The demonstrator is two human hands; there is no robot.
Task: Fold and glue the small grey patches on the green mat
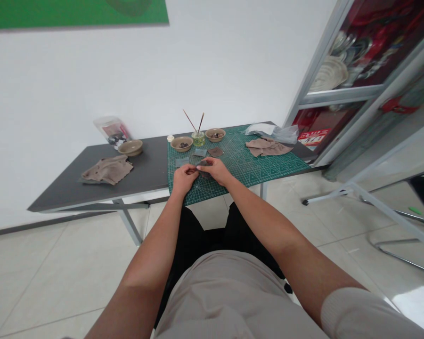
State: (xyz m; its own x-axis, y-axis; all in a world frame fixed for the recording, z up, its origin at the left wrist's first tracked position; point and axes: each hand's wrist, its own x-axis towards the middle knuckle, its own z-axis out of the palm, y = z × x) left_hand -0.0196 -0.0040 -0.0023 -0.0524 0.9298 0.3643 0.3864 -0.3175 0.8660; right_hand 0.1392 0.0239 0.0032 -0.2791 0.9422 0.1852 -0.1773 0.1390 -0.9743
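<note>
My left hand and my right hand meet low over a green cutting mat. A dark grey piece, possibly abrasive sheet, sits in my right hand's fingers, partly hidden by them. My left fingers curl close against its edge, and anything inside them is hidden. Just beyond my hands lie several small dark squares of sheet material. Behind these stand a tan bowl of small dark pieces, a second tan bowl, and a glass jar of yellow liquid holding brushes.
A folded taupe cloth lies on the mat's right side, with a plastic bag behind it. The grey table also holds another cloth, a tan bowl and a clear container. A glass-fronted metal cabinet stands right.
</note>
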